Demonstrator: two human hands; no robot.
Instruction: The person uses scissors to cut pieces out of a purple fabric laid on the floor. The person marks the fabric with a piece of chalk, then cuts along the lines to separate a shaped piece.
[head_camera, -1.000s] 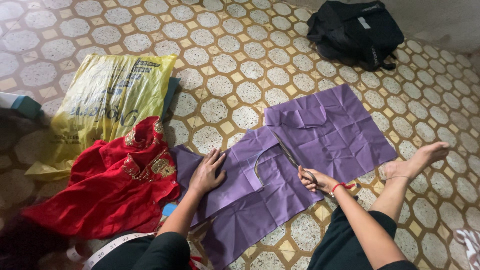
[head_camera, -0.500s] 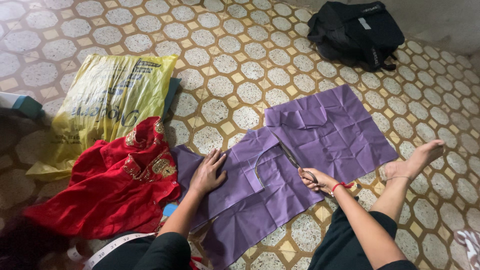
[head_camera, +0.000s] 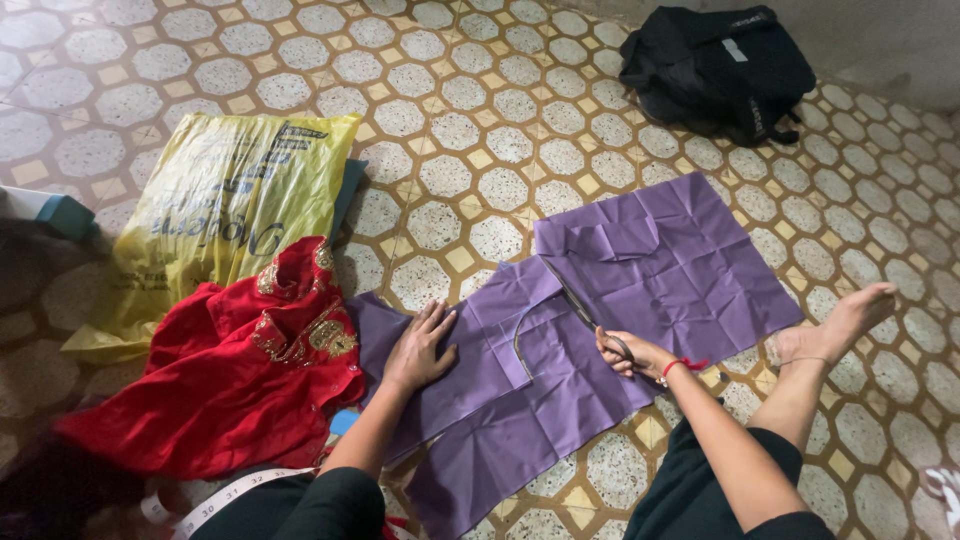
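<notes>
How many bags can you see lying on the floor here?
2. A yellow plastic bag lies at the left beside the red garment; a black backpack sits at the top right. Others may be out of view.

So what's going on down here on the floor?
A person sits on the tiled floor cutting purple cloth spread flat in front of them. The right hand works a pair of scissors into the cloth, while the left hand presses it flat. A curved cut already shows between the hands. A red embroidered garment, a yellow plastic bag and a measuring tape lie at the left; a black backpack sits beyond.
</notes>
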